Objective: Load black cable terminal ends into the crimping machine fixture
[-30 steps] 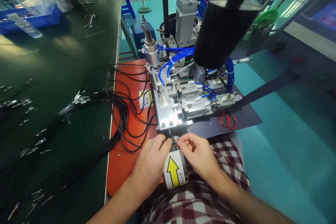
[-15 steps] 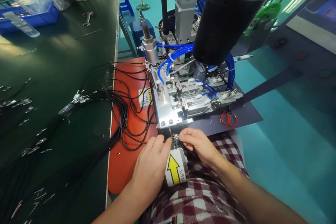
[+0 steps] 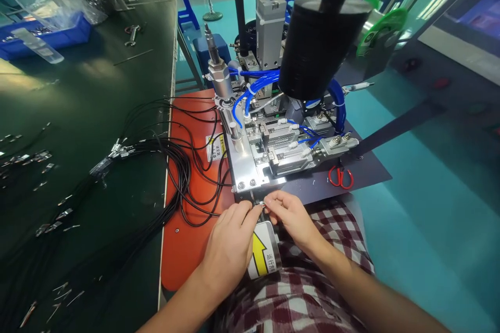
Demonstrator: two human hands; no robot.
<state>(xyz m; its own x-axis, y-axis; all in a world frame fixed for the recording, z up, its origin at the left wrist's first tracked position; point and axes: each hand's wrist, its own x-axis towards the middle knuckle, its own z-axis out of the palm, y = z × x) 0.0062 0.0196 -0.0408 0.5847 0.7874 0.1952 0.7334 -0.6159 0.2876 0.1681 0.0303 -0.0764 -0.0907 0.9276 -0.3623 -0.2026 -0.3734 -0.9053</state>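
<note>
Both my hands meet at the front edge of a metal machine (image 3: pixel 246 164) with cylinders and blue air tubes. My left hand (image 3: pixel 234 231) is closed round the end of a black cable (image 3: pixel 203 212), which runs in from the left; its fingertips hide most of that end. Close beside it, my right hand (image 3: pixel 288 214) pinches a small metal connector (image 3: pixel 262 204) at the cable's tip, between thumb and forefinger. Just below the fingers is a white plate with a yellow arrow (image 3: pixel 261 252), partly covered by my left hand.
Coiled black cables (image 3: pixel 183 177) lie across the orange board (image 3: pixel 175 263) and the dark green table (image 3: pixel 128 239). Red-handled scissors (image 3: pixel 341 178) rest on the grey board to the right. A blue bin (image 3: pixel 74 36) stands at the far left. A black cylinder (image 3: pixel 318 52) hangs over the machine.
My two hands have drawn closer together, the left fingertips shifting slightly right. Less of the connector shows between them. The view has tilted a little.
</note>
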